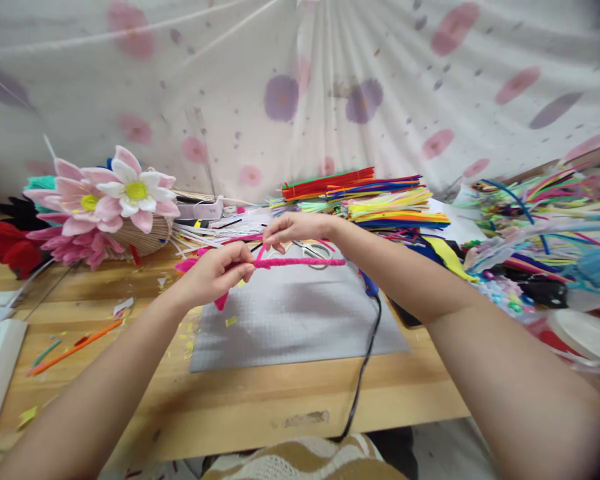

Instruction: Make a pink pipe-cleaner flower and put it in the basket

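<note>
A bright pink pipe cleaner (300, 262) is held above a grey cutting mat (290, 320). My left hand (217, 272) is closed round its left part, where a pink folded piece sticks out below the fist. My right hand (293, 230) pinches a bent loop of the same pipe cleaner just above and to the right. The free end runs out to the right over the mat. Both forearms reach in from the bottom corners.
Pink pipe-cleaner flowers (105, 200) lie at the left on a woven basket. Stacks of coloured pipe cleaners (375, 197) lie behind and to the right. Scissors (315, 250) lie on the mat's far edge. A black cable (365, 367) crosses the wooden table (260, 400).
</note>
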### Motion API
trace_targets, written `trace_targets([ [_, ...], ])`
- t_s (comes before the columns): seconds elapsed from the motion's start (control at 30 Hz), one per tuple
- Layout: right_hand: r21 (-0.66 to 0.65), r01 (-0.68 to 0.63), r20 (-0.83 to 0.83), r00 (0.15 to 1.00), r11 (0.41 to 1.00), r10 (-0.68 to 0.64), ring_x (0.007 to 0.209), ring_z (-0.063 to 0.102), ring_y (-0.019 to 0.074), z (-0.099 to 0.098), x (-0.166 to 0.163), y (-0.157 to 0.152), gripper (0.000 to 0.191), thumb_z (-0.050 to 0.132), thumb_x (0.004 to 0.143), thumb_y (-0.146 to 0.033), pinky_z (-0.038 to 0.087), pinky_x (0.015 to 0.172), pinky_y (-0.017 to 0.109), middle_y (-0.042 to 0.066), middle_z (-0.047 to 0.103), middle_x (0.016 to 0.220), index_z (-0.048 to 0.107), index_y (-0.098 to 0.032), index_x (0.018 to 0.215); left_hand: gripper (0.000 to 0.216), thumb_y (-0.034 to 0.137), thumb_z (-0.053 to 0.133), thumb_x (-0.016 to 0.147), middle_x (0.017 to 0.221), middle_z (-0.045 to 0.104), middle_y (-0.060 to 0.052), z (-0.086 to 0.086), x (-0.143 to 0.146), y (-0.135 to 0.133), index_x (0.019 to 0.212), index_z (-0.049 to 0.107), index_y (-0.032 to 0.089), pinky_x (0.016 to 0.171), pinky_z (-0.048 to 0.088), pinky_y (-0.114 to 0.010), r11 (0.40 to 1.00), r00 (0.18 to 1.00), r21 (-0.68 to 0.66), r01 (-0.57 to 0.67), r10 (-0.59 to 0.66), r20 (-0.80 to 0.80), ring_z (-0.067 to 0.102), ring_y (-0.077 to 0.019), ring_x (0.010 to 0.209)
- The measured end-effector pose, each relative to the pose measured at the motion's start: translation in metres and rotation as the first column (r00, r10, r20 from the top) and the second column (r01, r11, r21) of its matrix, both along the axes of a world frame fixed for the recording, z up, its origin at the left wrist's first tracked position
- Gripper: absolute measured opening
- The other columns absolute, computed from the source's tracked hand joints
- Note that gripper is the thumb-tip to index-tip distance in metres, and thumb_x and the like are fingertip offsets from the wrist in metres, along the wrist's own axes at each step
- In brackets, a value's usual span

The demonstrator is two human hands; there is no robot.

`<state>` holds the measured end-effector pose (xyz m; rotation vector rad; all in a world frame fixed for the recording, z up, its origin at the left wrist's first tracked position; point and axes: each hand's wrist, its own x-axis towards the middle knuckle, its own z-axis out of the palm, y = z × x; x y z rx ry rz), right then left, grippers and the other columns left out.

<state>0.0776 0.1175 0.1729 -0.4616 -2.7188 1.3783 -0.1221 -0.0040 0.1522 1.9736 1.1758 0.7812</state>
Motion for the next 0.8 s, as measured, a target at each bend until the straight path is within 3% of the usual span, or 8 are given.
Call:
trace_targets([
  [0.13, -0.24, -0.066, -0.082, 0.995, 0.969, 0.048, 0.059, 0.043, 0.0069, -0.048, -0.005, -0.023, 0.03, 0.049, 0.086, -0.042, 0.034, 0.061, 0.022, -0.003, 0.05, 0.065, 0.056, -0.013, 0.09, 0.014, 0.031, 0.048, 0.081, 0.063, 0.053, 0.002, -0.005, -0.001, 0.0, 0.075, 0.048, 0.019, 0.049, 0.036, -0.022, 0.99, 0.983, 0.016, -0.143, 0.141, 0.114, 0.044, -0.0078, 0.049],
  [0.2, -0.403, -0.067, -0.1, 0.995, 0.913, 0.029, 0.057, 0.042, 0.0071, -0.066, -0.006, -0.041, 0.034, 0.043, 0.088, -0.046, 0.032, 0.056, 0.021, -0.004, 0.046, 0.061, 0.053, -0.013, 0.09, 0.014, 0.031, 0.049, 0.08, 0.062, 0.053, 0.002, -0.009, -0.001, 0.003, 0.074, 0.046, 0.018, 0.05, 0.035, -0.022, 0.98, 0.97, 0.024, -0.198, 0.193, 0.148, 0.043, -0.0075, 0.049],
  [0.33, -0.539, 0.0, -0.075, 0.996, 0.842, -0.048, 0.056, 0.04, 0.007, -0.074, -0.007, -0.065, 0.036, 0.039, 0.089, -0.048, 0.026, 0.051, 0.02, -0.004, 0.046, 0.061, 0.051, -0.014, 0.095, 0.014, 0.032, 0.05, 0.079, 0.061, 0.055, 0.002, -0.016, -0.002, 0.011, 0.076, 0.046, 0.019, 0.051, 0.036, -0.023, 0.951, 0.94, 0.02, -0.309, 0.303, 0.159, 0.046, -0.0093, 0.051],
  [0.4, -0.474, -0.013, -0.093, 0.995, 0.88, -0.036, 0.055, 0.04, 0.0069, -0.063, -0.006, -0.068, 0.035, 0.038, 0.09, -0.047, 0.028, 0.052, 0.02, -0.005, 0.045, 0.059, 0.051, -0.015, 0.091, 0.011, 0.03, 0.049, 0.079, 0.063, 0.057, 0.001, -0.017, -0.003, 0.012, 0.077, 0.048, 0.019, 0.054, 0.037, -0.024, 0.934, 0.937, 0.081, -0.348, 0.346, 0.04, 0.049, -0.011, 0.054],
  [0.5, -0.204, 0.034, -0.11, 0.992, 0.978, -0.057, 0.056, 0.042, 0.0069, -0.031, -0.002, -0.063, 0.032, 0.039, 0.09, -0.043, 0.032, 0.056, 0.02, -0.004, 0.044, 0.059, 0.053, -0.014, 0.084, 0.01, 0.028, 0.047, 0.079, 0.064, 0.059, 0.001, -0.017, -0.007, 0.012, 0.073, 0.051, 0.02, 0.058, 0.036, -0.025, 0.929, 0.917, 0.186, -0.319, 0.353, -0.189, 0.051, -0.013, 0.058],
  [0.63, 0.088, 0.139, -0.09, 0.987, 0.986, -0.131, 0.055, 0.039, 0.0058, 0.01, 0.004, -0.037, 0.028, 0.046, 0.088, -0.038, 0.029, 0.054, 0.02, -0.005, 0.043, 0.058, 0.056, -0.013, 0.081, 0.012, 0.027, 0.047, 0.078, 0.063, 0.057, 0.002, -0.011, -0.01, 0.008, 0.069, 0.051, 0.02, 0.057, 0.036, -0.025, 0.982, 0.945, 0.145, -0.123, 0.16, -0.286, 0.05, -0.0122, 0.058],
  [0.7, 0.106, 0.125, -0.102, 0.988, 0.986, -0.114, 0.055, 0.038, 0.0056, 0.014, 0.003, -0.02, 0.028, 0.048, 0.087, -0.037, 0.03, 0.055, 0.019, -0.005, 0.043, 0.057, 0.058, -0.012, 0.08, 0.011, 0.026, 0.049, 0.077, 0.065, 0.056, 0.001, -0.007, -0.01, 0.005, 0.069, 0.05, 0.019, 0.057, 0.038, -0.024, 0.998, 0.976, 0.063, -0.011, 0.025, -0.218, 0.05, -0.0113, 0.059],
  [0.8, -0.032, 0.035, -0.094, 0.995, 0.999, -0.038, 0.054, 0.039, 0.0058, -0.006, -0.005, -0.006, 0.031, 0.048, 0.086, -0.04, 0.031, 0.055, 0.019, -0.005, 0.043, 0.056, 0.058, -0.012, 0.081, 0.012, 0.029, 0.05, 0.077, 0.062, 0.054, 0.001, -0.001, -0.007, -0.002, 0.072, 0.049, 0.019, 0.052, 0.04, -0.023, 0.995, 0.999, -0.09, 0.042, -0.043, -0.008, 0.049, -0.0099, 0.054],
])
